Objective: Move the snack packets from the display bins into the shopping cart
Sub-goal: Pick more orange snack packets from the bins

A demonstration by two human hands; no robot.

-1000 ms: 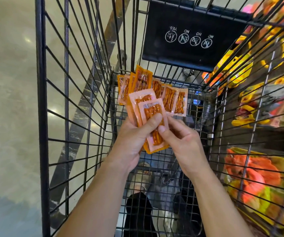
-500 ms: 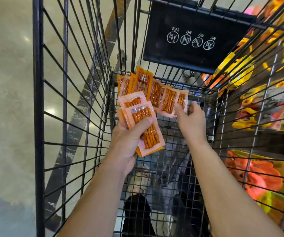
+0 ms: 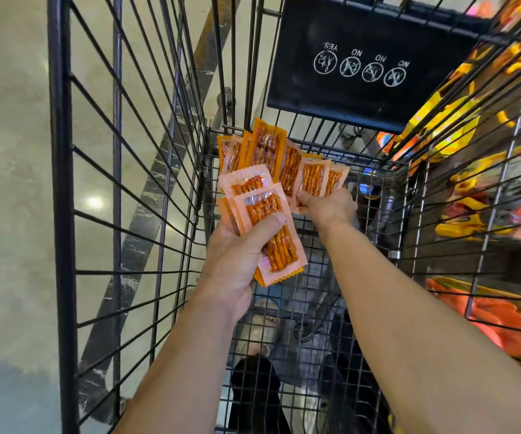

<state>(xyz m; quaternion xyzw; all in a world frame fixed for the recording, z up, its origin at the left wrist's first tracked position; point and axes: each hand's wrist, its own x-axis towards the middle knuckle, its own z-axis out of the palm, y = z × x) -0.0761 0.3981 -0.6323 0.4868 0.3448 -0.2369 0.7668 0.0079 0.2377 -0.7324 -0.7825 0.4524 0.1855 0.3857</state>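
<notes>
Both my arms reach down into the black wire shopping cart. My left hand grips a small stack of orange snack packets above the cart floor, thumb pressed across the top one. At the cart's far end, a row of several matching orange packets leans against the wire wall. There my right hand has its fingers curled at the lower edge of that row and pinches the bottom of one packet.
A black plastic child-seat flap with white icons hangs above the far end. Through the right wire wall show display bins of yellow packets and orange ones. Pale polished floor lies to the left; shoes show below the mesh.
My right hand left the stack in my left hand, carried a packet forward to the leaning row, and has now shifted left along its lower edge. My left hand stayed put.
</notes>
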